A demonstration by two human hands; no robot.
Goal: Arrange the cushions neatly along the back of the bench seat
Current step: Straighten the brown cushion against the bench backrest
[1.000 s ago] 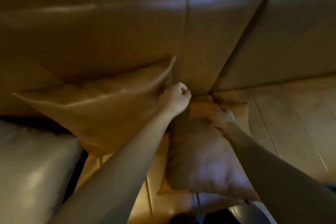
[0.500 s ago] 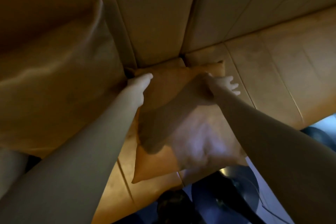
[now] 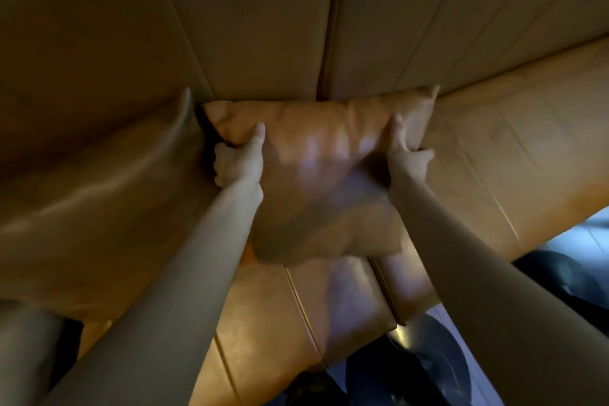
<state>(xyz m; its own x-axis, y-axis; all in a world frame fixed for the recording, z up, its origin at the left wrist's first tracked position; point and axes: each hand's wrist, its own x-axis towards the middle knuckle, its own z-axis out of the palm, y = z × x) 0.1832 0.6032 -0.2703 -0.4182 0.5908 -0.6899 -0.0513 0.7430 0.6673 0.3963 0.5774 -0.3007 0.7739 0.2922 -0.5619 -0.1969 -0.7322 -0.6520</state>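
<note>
A tan leather cushion (image 3: 316,155) leans with its top edge against the padded backrest (image 3: 263,26) of the bench seat (image 3: 494,148). My left hand (image 3: 239,158) grips its left side, thumb on the front. On its right side my right hand (image 3: 407,155) holds the edge, thumb up on the front face. A larger tan cushion (image 3: 99,201) stands to the left, its right corner touching the held cushion's left edge.
The seat stretches to the right along the backrest. A pale cushion or seat part (image 3: 19,349) shows at the bottom left. Dark round bases (image 3: 408,369) and pale floor (image 3: 586,237) lie below the seat's front edge.
Both hands moved from the cushion's top to its two sides and took hold. The cushion went from lying flat and skewed to propped square against the backrest. My view shifted closer.
</note>
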